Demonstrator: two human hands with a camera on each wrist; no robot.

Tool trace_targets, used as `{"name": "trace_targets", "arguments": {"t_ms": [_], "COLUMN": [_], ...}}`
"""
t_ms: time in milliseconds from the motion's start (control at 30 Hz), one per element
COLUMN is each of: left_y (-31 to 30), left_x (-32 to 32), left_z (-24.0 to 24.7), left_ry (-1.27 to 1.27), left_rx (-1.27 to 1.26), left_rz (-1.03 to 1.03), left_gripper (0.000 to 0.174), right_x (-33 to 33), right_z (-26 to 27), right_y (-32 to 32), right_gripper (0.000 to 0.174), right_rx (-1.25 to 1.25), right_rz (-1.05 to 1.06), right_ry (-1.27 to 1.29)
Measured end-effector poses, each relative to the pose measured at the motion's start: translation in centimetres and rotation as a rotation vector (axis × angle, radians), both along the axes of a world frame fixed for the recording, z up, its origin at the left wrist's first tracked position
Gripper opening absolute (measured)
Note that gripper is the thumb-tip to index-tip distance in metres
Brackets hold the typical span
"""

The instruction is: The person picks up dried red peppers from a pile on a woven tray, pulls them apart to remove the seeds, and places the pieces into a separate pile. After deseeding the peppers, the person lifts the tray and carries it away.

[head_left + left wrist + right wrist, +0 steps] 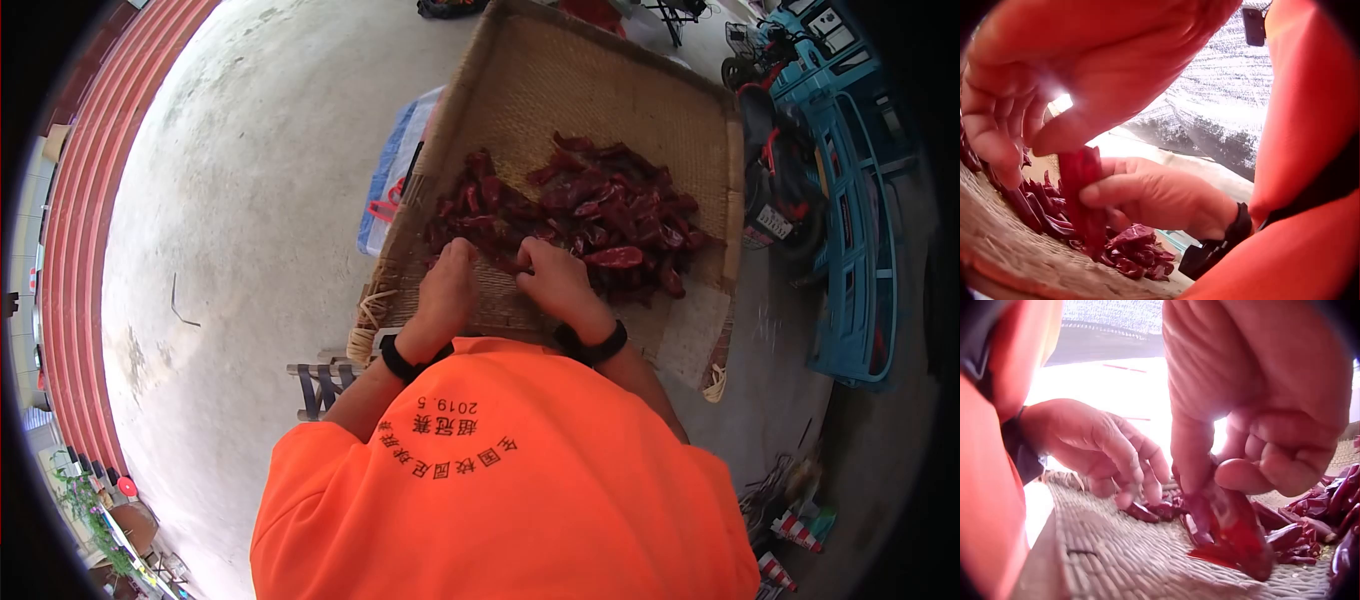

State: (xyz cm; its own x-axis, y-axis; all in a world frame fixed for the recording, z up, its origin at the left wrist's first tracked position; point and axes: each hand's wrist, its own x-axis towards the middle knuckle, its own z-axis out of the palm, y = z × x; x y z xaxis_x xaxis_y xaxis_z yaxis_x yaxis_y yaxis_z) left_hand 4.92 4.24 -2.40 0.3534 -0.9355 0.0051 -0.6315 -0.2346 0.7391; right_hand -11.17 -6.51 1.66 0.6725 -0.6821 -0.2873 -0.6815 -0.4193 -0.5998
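Observation:
My right hand (562,285) pinches a dried red chili pepper (1238,534) between thumb and fingers, close over the near part of a woven tray (620,70). In the left wrist view this pepper (1079,200) hangs lengthwise from that hand. Beside it, my left hand (447,290) hovers with loosely bent fingers and nothing in them; the right wrist view shows a gap between its fingertips (1154,490) and the held pepper. Several dark red chili peppers (620,205) lie heaped beyond both hands, with a smaller heap (475,200) to the left.
A blue-and-white bag (395,170) with a red-handled item (383,210) lies left of the tray. Part of a strapped wooden stool (320,390) shows near the left elbow. Right of the tray stand a motorbike (785,170) and a blue vehicle (850,240). Red steps (90,250) line the left.

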Motion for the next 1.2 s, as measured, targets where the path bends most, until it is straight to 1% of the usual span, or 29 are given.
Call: {"name": "trace_targets", "arguments": {"t_ms": [33,67,133,200,233,267,333,433,467,533,567,667,733,767,833,867,967,1033,1067,1100,1167,1200], "left_y": [0.0,-0.1,-0.5,-0.7,-0.7,-0.7,-0.5,-0.7,-0.7,-0.6,-0.6,-0.4,-0.6,-0.7,-0.8,-0.9,-1.0,-1.5,-1.7,-1.8,-2.0,-1.9], "left_x": [-0.1,-0.2,-1.0,-1.5,-1.5,-1.6,-1.7,-1.8,-1.8,-2.0,-2.1,-2.4,-1.8,-1.6,-1.7,-1.7,-1.7,-1.8,-1.8,-1.7,-1.5,-1.5], "left_z": [0.3,0.7,1.5,2.3,2.8,3.0,2.5,2.8,2.9,1.7,1.1,0.1,0.0,0.0,0.4,0.5,0.1,0.2,0.3,0.1,-0.4,-0.2], "left_ry": [0.069,0.139,0.368,0.535,0.586,0.638,0.585,0.51,0.487,0.367,0.307,0.324,0.225,0.174,-0.025,-0.125,-0.217,-0.272,-0.3,-0.317,-0.353,-0.325], "left_rx": [-0.042,-0.085,-0.136,-0.104,-0.047,0.013,0.134,0.235,0.257,0.22,0.201,-0.011,0.054,0.085,0.11,0.121,0.146,0.237,0.282,0.289,0.301,0.297], "left_rz": [-0.011,-0.023,-0.102,-0.182,-0.22,-0.257,-0.303,-0.369,-0.39,-0.394,-0.396,-0.275,-0.232,-0.213,-0.155,-0.124,-0.165,-0.19,-0.202,-0.191,-0.16,-0.144], "left_gripper": [0.023,0.026,0.027,0.026,0.024,0.023,0.021,0.021,0.021,0.023,0.024,0.031,0.035,0.037,0.038,0.039,0.029,0.037,0.041,0.042,0.042,0.043], "right_x": [0.0,-0.1,-0.5,-1.1,-1.4,-1.6,-1.9,-2.8,-3.3,-4.3,-4.6,-6.2,-8.2,-8.7,-8.5,-8.3,-6.1,-4.1,-3.0,-1.9,-0.1,0.5], "right_z": [0.7,0.9,1.1,0.4,0.0,-0.4,-1.1,-1.5,-1.3,0.2,1.0,2.1,1.6,1.4,2.3,2.8,2.8,1.2,-0.4,-2.0,-4.2,-4.6], "right_y": [0.0,0.1,0.4,0.5,0.6,0.7,0.9,0.6,0.4,0.0,-0.3,-2.0,-3.9,-4.5,-4.9,-4.4,-3.0,-2.2,-1.8,-1.4,-1.1,-1.1], "right_gripper": [0.026,0.026,0.027,0.024,0.023,0.021,0.016,0.01,0.011,0.013,0.014,0.017,0.021,0.023,0.027,0.032,0.031,0.032,0.034,0.037,0.04,0.042], "right_rx": [0.06,0.214,0.522,0.746,0.859,0.76,0.564,0.585,0.618,0.682,0.607,0.405,0.299,0.102,-0.29,-0.412,-0.372,-0.201,-0.225,-0.25,-0.344,-0.39], "right_rz": [-0.05,-0.125,-0.278,-0.246,-0.227,-0.209,-0.173,-0.192,-0.237,-0.328,-0.378,-0.501,-0.551,-0.612,-0.722,-0.79,-0.607,-0.252,-0.171,-0.089,-0.009,0.034], "right_ry": [-0.002,-0.183,-0.545,-0.642,-0.688,-0.662,-0.609,-0.627,-0.619,-0.603,-0.607,-0.632,-0.677,-0.637,-0.54,-0.492,-0.455,-0.317,-0.279,-0.241,-0.188,-0.161]}}
